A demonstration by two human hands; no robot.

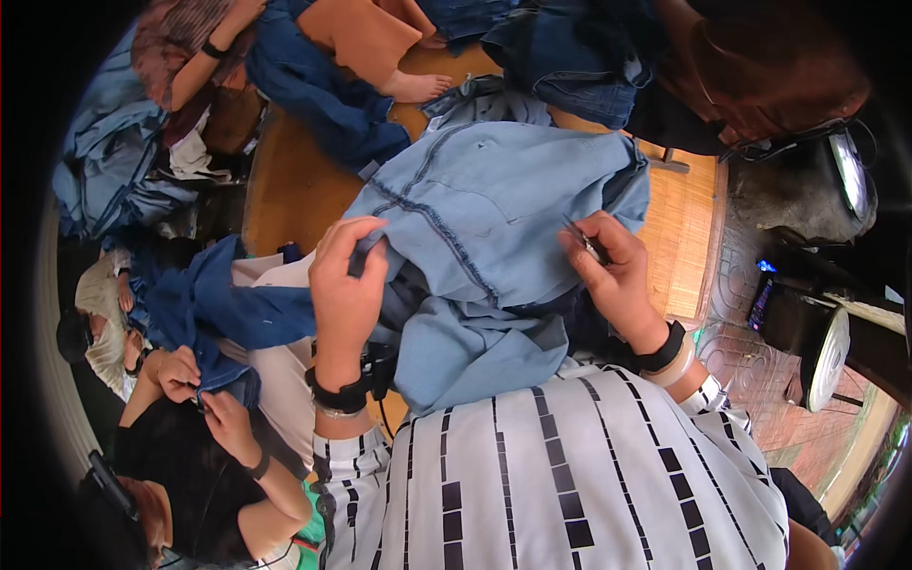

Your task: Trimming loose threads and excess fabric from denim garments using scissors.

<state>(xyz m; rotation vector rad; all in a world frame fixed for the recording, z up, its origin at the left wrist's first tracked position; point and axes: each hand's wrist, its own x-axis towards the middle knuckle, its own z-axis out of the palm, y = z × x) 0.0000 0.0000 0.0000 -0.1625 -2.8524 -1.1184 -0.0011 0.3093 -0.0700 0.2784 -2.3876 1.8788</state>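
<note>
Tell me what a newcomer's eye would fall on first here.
Probably the light blue denim garment in the centre, its dark seam showing, with the left hand at its left edge and the right hand holding a small metal tool over its right side. Next, the black-and-white patterned shirt filling the bottom, then a co-worker in black at lower left, handling dark blue denim.

White shirt (608, 465) with broken black stripes, matching sleeves (351, 465), 2 black wristbands (662, 348), 1 pale bangle (677, 369) on the right
</note>
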